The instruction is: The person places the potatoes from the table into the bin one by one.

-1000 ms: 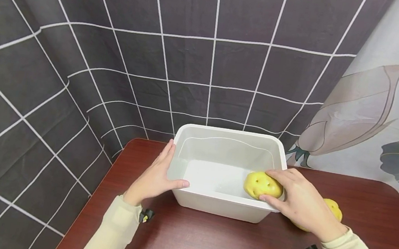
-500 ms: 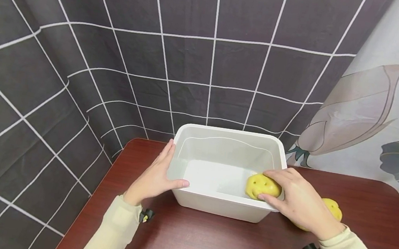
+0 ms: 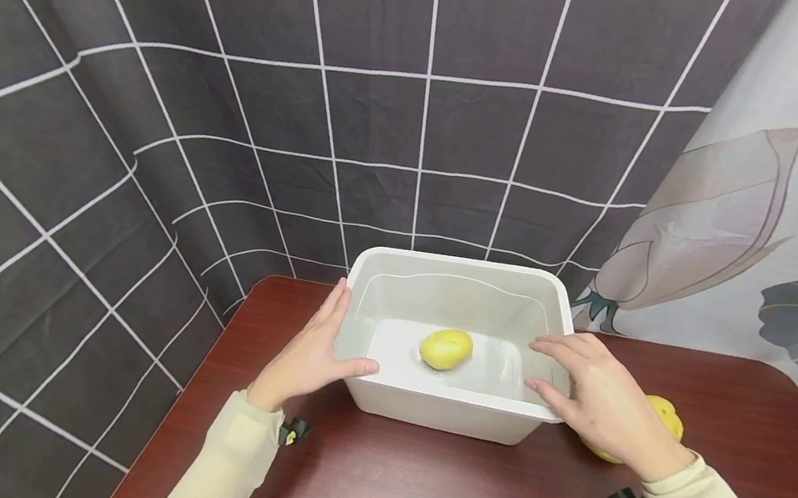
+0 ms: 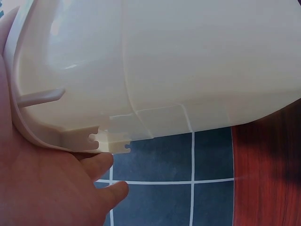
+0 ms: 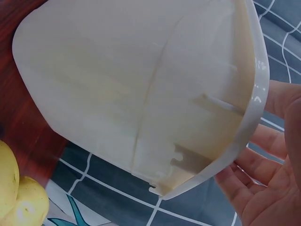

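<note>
A yellow potato [image 3: 446,349] lies on the floor of the white plastic bin [image 3: 434,412], left of its middle. My left hand [image 3: 301,358] rests against the bin's left end, with its thumb over the front rim and its fingers straight along the outside. Over the right rim reaches my right hand [image 3: 602,398], thumb and fingers spread apart with nothing between them. In the left wrist view, the fingers [image 4: 101,165] lie under the bin's edge [image 4: 42,141]. The right wrist view has the hand [image 5: 263,174] beside the bin's rim [image 5: 256,103].
More yellow potatoes [image 3: 664,417] lie on the red-brown wooden table [image 3: 412,495], right of the bin and partly behind my right hand. The right wrist view shows two of them [image 5: 28,202]. Behind the table hangs a dark curtain [image 3: 475,133] with white grid lines.
My right hand has let go of the potato, which it held inside the bin's right end. The potato now lies farther left on the bin floor. My left hand has not moved.
</note>
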Tool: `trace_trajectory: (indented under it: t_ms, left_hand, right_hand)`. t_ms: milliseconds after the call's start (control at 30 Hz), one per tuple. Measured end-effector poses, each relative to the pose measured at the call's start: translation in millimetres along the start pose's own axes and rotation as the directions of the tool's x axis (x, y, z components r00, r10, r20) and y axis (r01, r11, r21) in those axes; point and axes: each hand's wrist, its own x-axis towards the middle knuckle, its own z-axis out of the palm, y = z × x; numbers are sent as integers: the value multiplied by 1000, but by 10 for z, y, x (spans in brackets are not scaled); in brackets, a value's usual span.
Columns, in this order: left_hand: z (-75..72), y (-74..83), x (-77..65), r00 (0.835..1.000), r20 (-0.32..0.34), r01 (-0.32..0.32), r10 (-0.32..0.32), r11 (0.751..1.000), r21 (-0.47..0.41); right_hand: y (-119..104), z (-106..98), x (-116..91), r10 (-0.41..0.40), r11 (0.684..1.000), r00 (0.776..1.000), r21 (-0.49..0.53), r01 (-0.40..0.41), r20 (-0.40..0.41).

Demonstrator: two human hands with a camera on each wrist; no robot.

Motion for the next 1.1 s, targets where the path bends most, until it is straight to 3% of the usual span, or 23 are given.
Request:
trace_trajectory:
  t_ms: [400,1100]
  left_hand:
    - [12,-22,10,1000,1,6,-6,1000,31]
    - [6,-24,10,1000,6,11,-11,1000,19]
  right_hand:
    - [47,-58,-56,7,1000,999,18,-6,-52]
    - [164,-207,-152,79,997,996,-2,-79,-48]
